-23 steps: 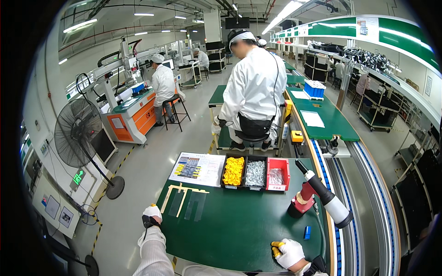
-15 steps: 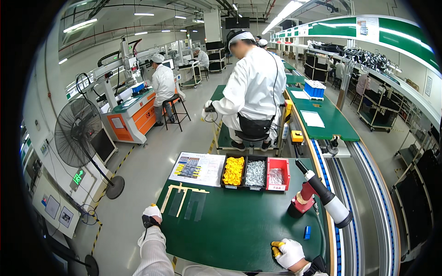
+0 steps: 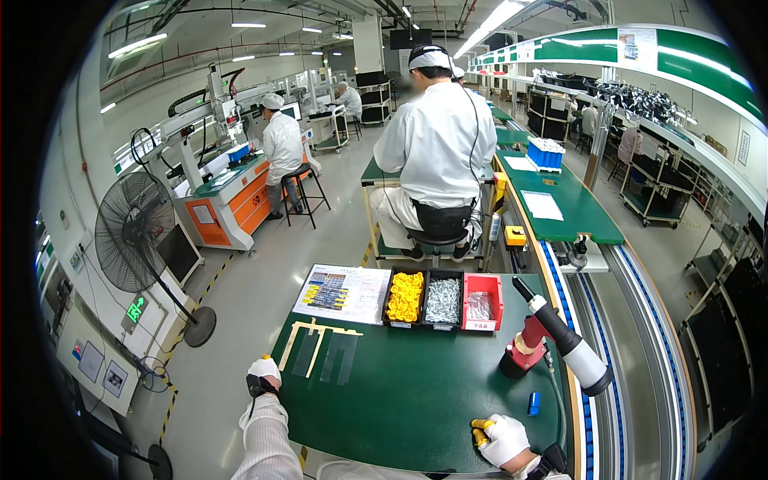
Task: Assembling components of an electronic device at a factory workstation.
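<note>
My left hand (image 3: 265,370), in a white glove with a touch of yellow at the fingers, rests at the left edge of the green table (image 3: 400,400). Its fingers are mostly hidden, so its grip cannot be made out. At the table's near right, my right hand (image 3: 504,441) lies on the surface in a white glove with yellow fingertips. Those fingertips are slightly apart, and no object shows between them. Just beyond it stands a small blue cylinder (image 3: 534,404). A red-based tool with a black and white barrel (image 3: 582,364) sits farther up on the right.
Along the far edge are an instruction sheet (image 3: 342,293), a bin of yellow parts (image 3: 406,297), a bin of screws (image 3: 443,302) and a red bin (image 3: 483,280). Tape strips (image 3: 312,340) mark the left. A conveyor (image 3: 620,360) runs on the right. A co-worker (image 3: 440,144) sits ahead.
The co-worker ahead has turned away and drawn the left arm in toward their own bench. Both my hands and the things on my table stay in place.
</note>
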The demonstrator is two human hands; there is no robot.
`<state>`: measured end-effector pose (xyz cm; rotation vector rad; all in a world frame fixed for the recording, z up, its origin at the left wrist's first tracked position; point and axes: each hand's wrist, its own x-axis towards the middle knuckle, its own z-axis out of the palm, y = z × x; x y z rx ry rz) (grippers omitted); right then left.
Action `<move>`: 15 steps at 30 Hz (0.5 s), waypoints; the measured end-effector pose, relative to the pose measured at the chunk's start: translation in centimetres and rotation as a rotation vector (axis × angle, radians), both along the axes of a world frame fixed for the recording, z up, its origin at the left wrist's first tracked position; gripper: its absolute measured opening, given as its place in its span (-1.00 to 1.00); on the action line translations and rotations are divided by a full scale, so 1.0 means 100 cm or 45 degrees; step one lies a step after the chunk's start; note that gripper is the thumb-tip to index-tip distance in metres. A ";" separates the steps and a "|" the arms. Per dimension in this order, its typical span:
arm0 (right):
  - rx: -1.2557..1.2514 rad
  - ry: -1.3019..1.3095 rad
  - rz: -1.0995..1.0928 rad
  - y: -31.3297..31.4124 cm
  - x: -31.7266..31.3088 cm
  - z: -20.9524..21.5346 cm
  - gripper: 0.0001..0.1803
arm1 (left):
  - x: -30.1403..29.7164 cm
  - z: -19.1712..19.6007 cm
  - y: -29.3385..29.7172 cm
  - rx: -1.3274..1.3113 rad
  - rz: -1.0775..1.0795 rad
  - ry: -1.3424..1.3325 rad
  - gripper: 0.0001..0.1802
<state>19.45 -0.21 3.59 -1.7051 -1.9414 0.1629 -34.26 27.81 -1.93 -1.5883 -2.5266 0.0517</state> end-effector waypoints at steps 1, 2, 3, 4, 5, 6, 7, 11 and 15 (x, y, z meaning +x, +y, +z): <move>0.000 0.005 0.004 0.000 0.000 0.000 -0.87 | -0.002 -0.002 0.000 -0.005 -0.008 0.020 -0.64; 0.001 0.006 0.006 0.000 -0.001 0.000 -0.87 | -0.006 -0.004 0.000 -0.004 -0.006 0.021 -0.64; 0.000 0.009 0.009 0.000 -0.001 -0.001 -0.86 | -0.009 -0.006 0.000 -0.011 -0.037 0.062 -0.65; -0.003 0.013 0.013 0.000 -0.001 -0.001 -0.86 | -0.012 -0.008 0.000 -0.020 -0.067 0.102 -0.65; -0.002 0.014 0.015 0.000 -0.001 -0.001 -0.86 | -0.014 -0.010 0.000 -0.019 -0.065 0.103 -0.65; -0.009 0.010 0.016 0.000 -0.002 0.000 -0.86 | -0.017 -0.012 0.000 -0.027 -0.065 0.116 -0.66; -0.017 0.004 0.011 -0.001 -0.002 0.001 -0.86 | -0.016 -0.013 0.001 -0.037 -0.071 0.126 -0.67; -0.017 -0.002 0.009 -0.001 0.000 -0.002 -0.86 | -0.013 -0.015 0.003 -0.044 -0.056 0.121 -0.68; -0.004 0.000 0.011 -0.001 0.000 -0.002 -0.86 | -0.014 -0.015 0.003 -0.031 -0.070 0.126 -0.68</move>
